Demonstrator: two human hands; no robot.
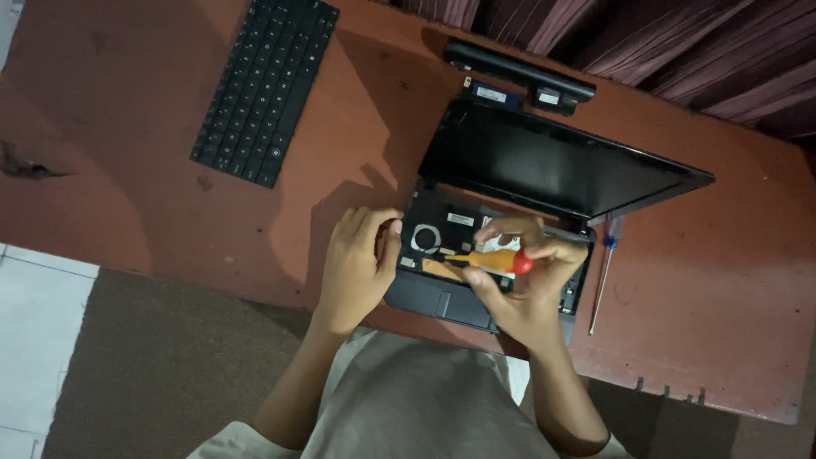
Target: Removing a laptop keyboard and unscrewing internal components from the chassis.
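A small black laptop (442, 297) lies open on the reddish-brown table (127, 212), its keyboard removed so the inner board and a round fan ring (425, 238) show. Its dark screen (544, 161) leans back. My left hand (357, 263) rests on the laptop's left edge, fingers curled against the case. My right hand (531, 285) grips an orange screwdriver with a red cap (497, 260), held almost level with its tip pointing left over the exposed board.
The detached black keyboard (265, 85) lies at the table's upper left. A long black battery (518, 72) sits behind the screen. A thin blue-handled screwdriver (603, 276) lies right of the laptop. Dark curtains (663, 42) hang behind; carpet (170, 357) and white tiles (38, 331) show below.
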